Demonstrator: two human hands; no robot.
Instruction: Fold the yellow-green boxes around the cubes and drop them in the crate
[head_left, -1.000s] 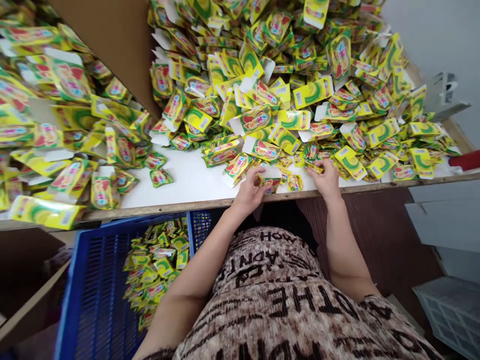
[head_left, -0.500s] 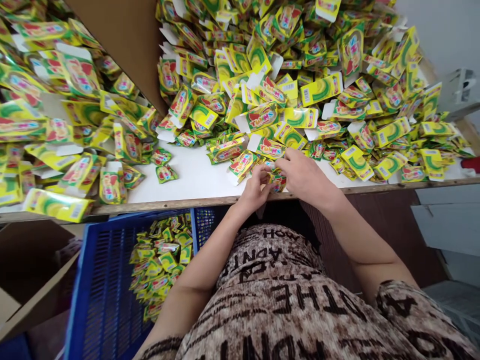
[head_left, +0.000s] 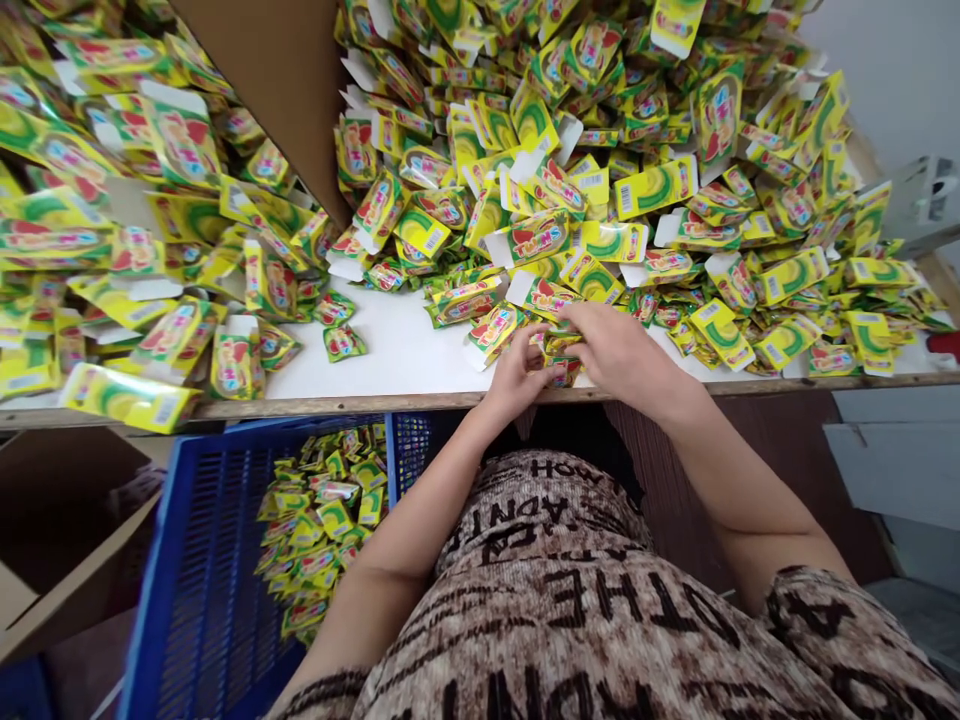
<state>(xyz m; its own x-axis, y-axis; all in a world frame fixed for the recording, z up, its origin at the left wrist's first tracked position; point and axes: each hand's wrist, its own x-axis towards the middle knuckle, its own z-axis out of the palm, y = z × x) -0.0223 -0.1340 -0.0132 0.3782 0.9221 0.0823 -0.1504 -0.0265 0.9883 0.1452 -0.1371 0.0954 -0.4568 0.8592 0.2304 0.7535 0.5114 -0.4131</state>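
My left hand (head_left: 516,375) and my right hand (head_left: 619,350) meet at the table's front edge, pinching a small foil sachet (head_left: 562,350) printed in red and green. Their fingers hide most of it. A yellow-green printed carton (head_left: 493,335), opened flat, lies just beyond my left hand. Heaps of these cartons (head_left: 540,240) and sachets cover the white table (head_left: 405,350) ahead. Two loose sachets (head_left: 344,343) lie on the bare white surface to the left of my hands.
A brown cardboard divider (head_left: 262,90) splits the heaps. Below the wooden table edge (head_left: 375,403), a blue plastic crate (head_left: 180,560) holds a pile of sachets (head_left: 322,520). A cardboard box (head_left: 67,530) stands at the lower left.
My right hand has moved left, closing in on my left hand, and both now hold the sachet together. The view has shifted slightly.
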